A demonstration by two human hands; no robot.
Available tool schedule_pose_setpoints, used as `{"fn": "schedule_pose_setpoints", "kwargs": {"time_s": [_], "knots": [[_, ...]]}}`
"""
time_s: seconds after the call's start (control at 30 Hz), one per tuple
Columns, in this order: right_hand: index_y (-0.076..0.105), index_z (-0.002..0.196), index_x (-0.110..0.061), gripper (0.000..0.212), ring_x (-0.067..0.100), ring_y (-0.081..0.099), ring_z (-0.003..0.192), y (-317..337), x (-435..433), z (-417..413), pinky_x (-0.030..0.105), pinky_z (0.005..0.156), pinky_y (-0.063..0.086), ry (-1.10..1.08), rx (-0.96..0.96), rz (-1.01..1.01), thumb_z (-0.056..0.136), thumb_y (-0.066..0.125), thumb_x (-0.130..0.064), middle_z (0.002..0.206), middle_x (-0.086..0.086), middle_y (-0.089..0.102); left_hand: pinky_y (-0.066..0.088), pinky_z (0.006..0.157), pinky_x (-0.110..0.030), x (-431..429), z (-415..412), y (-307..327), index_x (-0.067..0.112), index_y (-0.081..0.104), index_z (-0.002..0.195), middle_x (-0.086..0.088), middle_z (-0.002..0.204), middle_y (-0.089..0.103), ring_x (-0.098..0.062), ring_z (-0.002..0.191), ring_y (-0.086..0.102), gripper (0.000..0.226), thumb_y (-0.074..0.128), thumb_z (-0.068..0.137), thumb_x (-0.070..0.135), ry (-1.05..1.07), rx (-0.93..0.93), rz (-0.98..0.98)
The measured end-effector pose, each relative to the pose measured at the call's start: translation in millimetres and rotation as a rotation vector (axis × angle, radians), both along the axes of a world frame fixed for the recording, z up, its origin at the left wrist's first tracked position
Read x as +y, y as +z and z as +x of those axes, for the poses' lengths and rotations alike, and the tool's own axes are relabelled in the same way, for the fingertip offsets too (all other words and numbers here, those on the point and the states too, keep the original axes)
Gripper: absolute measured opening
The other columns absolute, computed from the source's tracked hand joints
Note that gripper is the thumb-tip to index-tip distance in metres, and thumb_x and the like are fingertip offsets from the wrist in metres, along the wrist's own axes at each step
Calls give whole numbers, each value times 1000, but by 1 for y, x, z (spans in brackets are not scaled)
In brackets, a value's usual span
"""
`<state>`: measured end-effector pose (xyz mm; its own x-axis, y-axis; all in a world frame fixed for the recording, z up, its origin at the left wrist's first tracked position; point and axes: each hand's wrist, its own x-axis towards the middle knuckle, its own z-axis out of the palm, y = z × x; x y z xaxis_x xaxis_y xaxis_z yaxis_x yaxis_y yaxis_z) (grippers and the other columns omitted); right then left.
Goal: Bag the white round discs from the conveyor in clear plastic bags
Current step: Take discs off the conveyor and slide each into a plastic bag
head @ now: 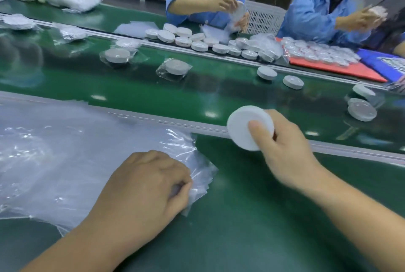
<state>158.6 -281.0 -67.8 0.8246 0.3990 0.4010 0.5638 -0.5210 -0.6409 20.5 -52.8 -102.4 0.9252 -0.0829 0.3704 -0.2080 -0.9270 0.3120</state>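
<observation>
Right hand point(282, 140) grips 1 unbagged disc point(243, 127); left hand point(149, 182) pinches a clear bag point(200, 175), apparently unopened. Conveyor point(219, 96) carries bagged discs point(176, 67) and at least 2 bare discs point(266, 72).

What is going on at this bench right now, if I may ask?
A person works beside a green conveyor. The right hand holds one white disc over the near rail; the left hand pinches the edge of a stack of clear plastic bags. The disc is not yet bagged.
</observation>
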Motion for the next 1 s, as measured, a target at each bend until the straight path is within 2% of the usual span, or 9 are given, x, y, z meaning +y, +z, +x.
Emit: {"fn": "schedule_pose_setpoints", "kwargs": {"time_s": [0.13,0.23,0.33,0.47,0.6,0.67,0.77,0.87,1.0], "knots": [[52,106,-51,11,-3,57,91,-15,8,-38,6,74,38,92,-131,64,99,44,-53,97,-23,57,47,74,-20,-4,-2,2,43,65,82,27,77,62,2,86,55,25,46,89,58,62,18,-117],[55,121,-49,20,0,59,103,-31,3,-40,7,84,39,113,-141,85,102,49,-45,111,-24,62,45,80,-23,-3,1,-3,47,71,95,24,80,57,0,92,49,32,44,92,65,61,65,-132],[60,132,-34,31,-2,55,112,-42,2,-32,6,93,37,107,-209,47,102,59,-26,119,-17,59,46,75,-24,-1,2,-5,47,74,92,19,80,51,-1,92,47,22,55,91,57,86,88,-145],[67,130,-23,39,-2,55,112,-47,6,-27,8,95,39,162,-275,-10,97,66,-2,122,-8,54,47,76,-22,2,0,-5,41,67,84,23,85,57,1,96,49,17,54,94,48,86,85,-150],[63,129,-34,40,4,58,111,-48,4,-31,16,96,45,266,-414,-110,100,56,-8,132,-11,56,46,74,-24,6,-4,-2,42,55,90,22,81,59,0,91,52,14,45,97,50,119,37,-220],[68,127,-29,35,13,61,110,-47,4,-31,27,95,50,276,-521,-129,102,55,-8,132,-4,61,46,70,-25,6,-6,-1,43,52,94,21,78,59,-1,87,53,13,43,98,51,132,12,-263],[77,121,-15,39,28,65,114,-47,4,-30,42,91,55,305,-656,-179,93,65,9,127,6,69,48,70,-28,4,-10,1,44,51,97,21,82,62,-3,85,55,11,43,100,51,122,7,-310],[77,120,-10,42,33,67,114,-46,4,-30,45,90,57,353,-688,-175,88,67,16,126,8,71,50,70,-33,3,-13,3,43,51,99,22,89,65,-5,82,58,11,42,101,50,107,20,-347],[77,119,-7,30,30,67,115,-46,2,-29,41,93,56,306,-654,-98,95,64,6,124,8,71,49,74,-27,5,-18,6,46,52,101,28,95,64,-2,93,59,19,38,99,58,134,-13,-333]]}}
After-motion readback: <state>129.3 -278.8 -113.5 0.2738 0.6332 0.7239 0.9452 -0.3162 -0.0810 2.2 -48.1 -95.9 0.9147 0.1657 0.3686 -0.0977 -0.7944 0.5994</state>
